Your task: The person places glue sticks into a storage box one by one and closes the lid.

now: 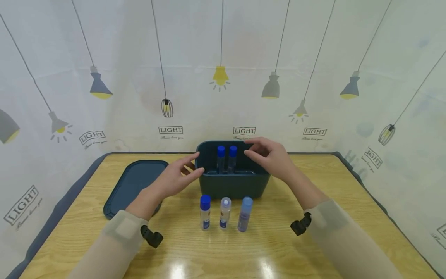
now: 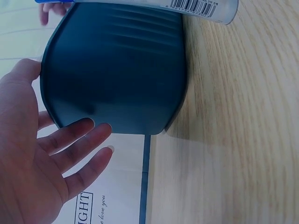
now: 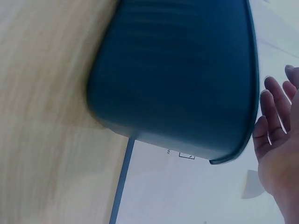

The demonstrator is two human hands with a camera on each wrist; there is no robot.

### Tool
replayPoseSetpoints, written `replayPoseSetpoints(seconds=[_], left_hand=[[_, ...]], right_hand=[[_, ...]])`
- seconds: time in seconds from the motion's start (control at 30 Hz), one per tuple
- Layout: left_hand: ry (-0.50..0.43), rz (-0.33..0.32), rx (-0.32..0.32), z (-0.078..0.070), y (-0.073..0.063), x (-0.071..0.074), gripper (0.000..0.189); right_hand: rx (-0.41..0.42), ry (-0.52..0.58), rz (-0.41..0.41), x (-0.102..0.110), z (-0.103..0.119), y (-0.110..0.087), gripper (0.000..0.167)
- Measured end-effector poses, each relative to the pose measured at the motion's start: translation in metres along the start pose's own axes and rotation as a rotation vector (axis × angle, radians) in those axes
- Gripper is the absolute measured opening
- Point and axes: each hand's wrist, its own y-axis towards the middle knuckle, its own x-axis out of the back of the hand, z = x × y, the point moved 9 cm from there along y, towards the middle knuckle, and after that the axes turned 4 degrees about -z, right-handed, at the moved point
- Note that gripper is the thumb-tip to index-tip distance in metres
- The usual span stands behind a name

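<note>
A dark teal storage bin (image 1: 233,186) stands between my hands at the back of the table, holding two slim upright bottles (image 1: 221,159) with blue caps. My left hand (image 1: 175,176) is at its left end, thumb (image 2: 29,69) right at the rim and fingers spread beside the wall. Over the right end hovers my right hand (image 1: 273,157), its fingers loosely bent with nothing between them. Three small bottles stand in front of the bin: one blue-capped (image 1: 205,213), one with a clear cap (image 1: 225,214) and one with a light blue cap (image 1: 245,215).
A dark teal lid (image 1: 134,184) lies flat on the wooden table (image 1: 195,252) to the left, partly behind my left forearm. A white curtain (image 1: 195,46) printed with lamps hangs just behind the table's back edge.
</note>
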Motion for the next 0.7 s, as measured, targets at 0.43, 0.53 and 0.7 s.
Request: replayPoseSetpoints(seconds=[0.43,0.53,0.7], left_hand=[[0.012,0.0,0.014,0.0,-0.001,0.001,0.077],[0.011,0.002,0.015,0.001,-0.001,0.001,0.077],[0.008,0.006,0.014,0.0,0.0,-0.001,0.077]], right_hand=[[0.033,0.031,0.123,-0.002,0.02,-0.068,0.025],[0.033,0.059,0.203,-0.012,0.024,-0.082,0.025],[-0.001,0.094,0.33,-0.029,0.023,-0.102,0.028]])
